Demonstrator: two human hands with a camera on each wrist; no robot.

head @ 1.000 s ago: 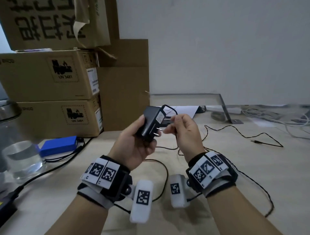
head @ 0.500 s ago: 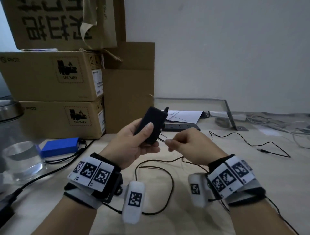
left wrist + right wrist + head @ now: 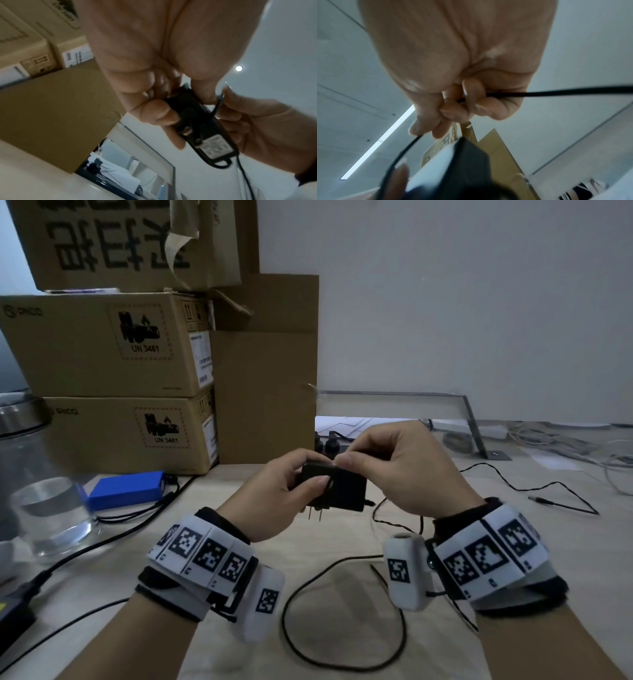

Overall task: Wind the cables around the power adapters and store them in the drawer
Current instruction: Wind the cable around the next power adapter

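While held up over the surface (image 3: 342, 542), the scene reads so:
power adapter: black power adapter (image 3: 337, 489) raised between both hands above the surface, its two metal prongs pointing down toward the surface; in the left wrist view its label shows near the end where the cable leaves it
left hand: left hand (image 3: 274, 501) has its grip clamped on the power adapter, thumb across the near face, fingers curled behind it
right hand: right hand (image 3: 404, 470) just beside the power adapter on its right, thumb and forefinger pinching the cable (image 3: 556, 92) at the adapter's top edge; the right wrist view shows the cable running through the curled fingers
cable: thin and black, dropping from the power adapter to a loose loop on the surface nearer the person, then trailing right of the adapter to its small plug (image 3: 539, 500), well apart
cardboard boxes: cardboard boxes (image 3: 113, 392) stacked behind and left of the power adapter
blue pack: blue pack (image 3: 126, 489) left of the power adapter, on the surface
glass: glass (image 3: 48, 515) farther left of the power adapter than the blue pack
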